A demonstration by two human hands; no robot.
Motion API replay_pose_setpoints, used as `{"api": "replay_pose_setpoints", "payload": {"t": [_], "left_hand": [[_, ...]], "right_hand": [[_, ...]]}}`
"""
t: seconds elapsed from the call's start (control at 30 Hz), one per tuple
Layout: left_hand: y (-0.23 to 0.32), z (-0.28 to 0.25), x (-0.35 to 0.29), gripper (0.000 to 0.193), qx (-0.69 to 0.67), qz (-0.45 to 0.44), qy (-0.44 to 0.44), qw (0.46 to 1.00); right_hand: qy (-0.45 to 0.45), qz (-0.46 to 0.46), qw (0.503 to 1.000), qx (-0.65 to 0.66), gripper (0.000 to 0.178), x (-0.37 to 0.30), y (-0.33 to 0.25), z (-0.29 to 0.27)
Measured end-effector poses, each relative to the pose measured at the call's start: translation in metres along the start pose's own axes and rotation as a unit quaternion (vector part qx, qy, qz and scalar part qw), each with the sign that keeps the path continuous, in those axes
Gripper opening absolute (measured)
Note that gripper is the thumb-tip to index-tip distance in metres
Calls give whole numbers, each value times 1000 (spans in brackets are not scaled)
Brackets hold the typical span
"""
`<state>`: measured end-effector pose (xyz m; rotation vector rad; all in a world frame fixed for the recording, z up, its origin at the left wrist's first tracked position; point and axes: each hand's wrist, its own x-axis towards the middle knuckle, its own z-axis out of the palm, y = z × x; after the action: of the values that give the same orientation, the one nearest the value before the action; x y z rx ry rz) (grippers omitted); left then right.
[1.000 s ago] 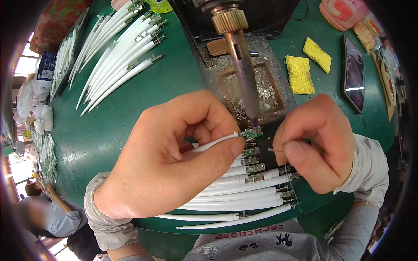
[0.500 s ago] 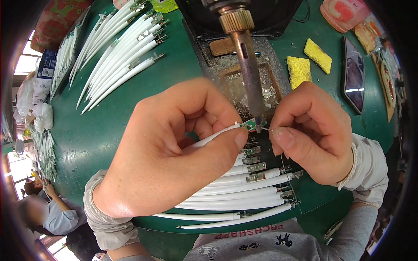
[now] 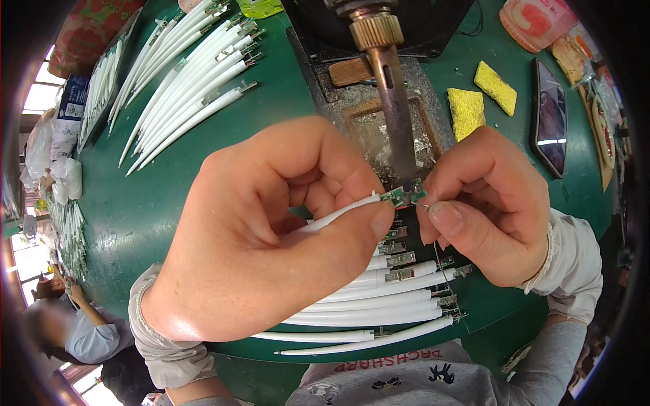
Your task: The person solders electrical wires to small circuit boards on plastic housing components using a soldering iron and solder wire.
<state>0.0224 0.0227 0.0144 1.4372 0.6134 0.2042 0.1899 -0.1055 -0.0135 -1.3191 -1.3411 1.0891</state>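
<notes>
My left hand (image 3: 271, 230) is closed on a white tapered plastic tube (image 3: 338, 213), with a small green circuit board (image 3: 398, 197) sticking out of its end. The board sits right under the tip of a soldering iron (image 3: 398, 128) that points down from above; whether they touch I cannot tell. My right hand (image 3: 484, 203) pinches a thin solder wire (image 3: 439, 254) between thumb and forefinger, its short end close to the board. The rest of the wire hangs down below the hand. Beneath both hands lie several similar white tubes (image 3: 365, 304) with metal clips at their ends.
More white tubes (image 3: 196, 88) lie in rows at the far left. A solder-spattered tray (image 3: 352, 111) sits under the iron. Yellow sponges (image 3: 466, 111), a phone (image 3: 549, 118) and a pink container (image 3: 535, 24) are at the right. Another person (image 3: 91, 331) sits at the far left.
My left hand has shifted slightly right with the tube, and the board now extends a little past the iron's tip. The right hand has barely moved.
</notes>
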Motion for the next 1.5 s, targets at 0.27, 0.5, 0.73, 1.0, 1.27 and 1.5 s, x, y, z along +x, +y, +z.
{"api": "replay_pose_setpoints", "payload": {"t": [0.27, 0.5, 0.73, 1.0, 1.27, 1.5], "left_hand": [[6, 0, 1, 16, -16, -96, 31, 995], [4, 1, -2, 17, -18, -95, 0, 995], [0, -1, -2, 19, -52, -128, -24, 990], [3, -1, -2, 18, -46, -150, -51, 986], [-1, -2, -2, 17, -53, -167, -63, 983], [6, -1, 0, 21, -77, -178, -71, 979]], "right_hand": [[10, 0, 1000, -10, 16, 0, -2, -1], [44, -211, 947, -239, 21, 2, 8, 0], [61, -322, 901, -285, 34, 3, 18, 1], [73, -373, 873, -306, 37, 4, 26, 3], [75, -406, 846, -339, 34, 5, 23, 2], [110, -436, 809, -380, 33, 7, 26, 4]]}}
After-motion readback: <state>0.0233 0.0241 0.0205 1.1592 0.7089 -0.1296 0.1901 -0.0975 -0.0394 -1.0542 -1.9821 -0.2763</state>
